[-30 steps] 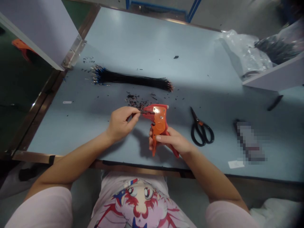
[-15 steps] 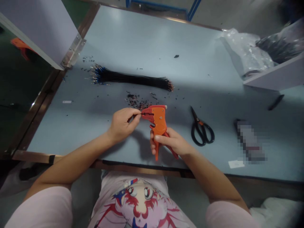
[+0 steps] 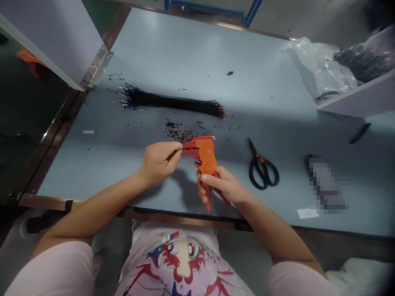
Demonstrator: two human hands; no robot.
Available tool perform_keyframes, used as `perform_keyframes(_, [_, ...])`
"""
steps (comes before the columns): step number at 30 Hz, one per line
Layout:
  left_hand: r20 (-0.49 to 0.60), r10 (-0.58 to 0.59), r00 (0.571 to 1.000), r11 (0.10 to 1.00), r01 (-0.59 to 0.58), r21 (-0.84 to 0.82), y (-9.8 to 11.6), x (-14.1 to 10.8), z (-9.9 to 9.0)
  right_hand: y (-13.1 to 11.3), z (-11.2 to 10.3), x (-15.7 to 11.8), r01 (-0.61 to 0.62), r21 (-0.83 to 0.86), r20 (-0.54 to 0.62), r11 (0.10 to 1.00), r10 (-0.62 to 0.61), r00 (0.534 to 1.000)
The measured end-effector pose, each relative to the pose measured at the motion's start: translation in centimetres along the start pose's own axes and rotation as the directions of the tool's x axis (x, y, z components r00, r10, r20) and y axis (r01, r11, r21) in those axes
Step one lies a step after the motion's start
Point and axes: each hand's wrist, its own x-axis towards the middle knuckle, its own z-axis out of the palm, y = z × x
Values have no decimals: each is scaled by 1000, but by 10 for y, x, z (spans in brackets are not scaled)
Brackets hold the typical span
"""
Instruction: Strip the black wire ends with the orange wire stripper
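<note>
My right hand [image 3: 217, 185] is wrapped round the handles of an orange and red wire stripper [image 3: 207, 155], its jaws facing left. At those jaws my left hand [image 3: 161, 161] pinches a thin black wire [image 3: 183, 148], whose end runs in between the red jaws. Most of the wire is hidden by my fingers. Beyond the tool lies a long bundle of black wires [image 3: 175, 102], with blue and metal tips at the left and bare copper ends at the right. Small black offcuts [image 3: 175, 129] are scattered between bundle and stripper.
Black-handled scissors [image 3: 262, 166] lie to the right of the stripper, points away from me. Farther right are a blurred-out object [image 3: 326, 183], a white label [image 3: 307, 213] and a black strip [image 3: 360, 133]. Plastic bags [image 3: 327, 70] sit at the back right beside a panel [image 3: 358, 94]; another panel [image 3: 58, 37] stands left.
The stripper's front handle has swung right, nearer the rear handle, as my right hand squeezes. My left hand stays at the jaws with the wire.
</note>
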Motion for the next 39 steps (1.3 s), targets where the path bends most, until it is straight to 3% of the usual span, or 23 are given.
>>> perform_keyframes(6, [-6, 15, 1000, 1000, -15, 3, -1, 1, 0, 0, -1, 1, 38, 22, -33, 999, -37, 999])
perform_keyframes(12, [-17, -44, 999, 999, 44, -4, -1, 0, 2, 4, 1, 4, 47, 101, -81, 994, -39, 996])
perform_keyframes(15, [-64, -103, 993, 995, 104, 5, -8, 3, -2, -4, -6, 1, 106, 181, -189, 978, -71, 979])
perform_keyframes(19, [-193, -250, 949, 968, 242, -64, -21, 7, -8, -21, -20, -5, 242, 245, -343, 939, -149, 927])
perform_keyframes(24, [-140, -251, 958, 962, 230, -149, -20, 7, -4, -19, -24, -3, 144, 234, -235, 962, -88, 968])
perform_keyframes(27, [-119, -240, 963, 963, 221, -154, -17, 6, -1, -12, -22, -2, 87, 197, -157, 977, -56, 986])
perform_keyframes(34, [-107, -242, 964, 964, 227, -138, -18, 5, 0, -17, -17, -7, 36, 18, -181, 999, -32, 983])
perform_keyframes(37, [-123, -246, 962, 963, 228, -143, -17, 5, 0, -21, -16, -9, -12, -147, -175, 989, -14, 984])
perform_keyframes(39, [-132, -246, 960, 963, 226, -147, -17, 5, 0, -23, -15, -12, -52, -357, -181, 933, -15, 983])
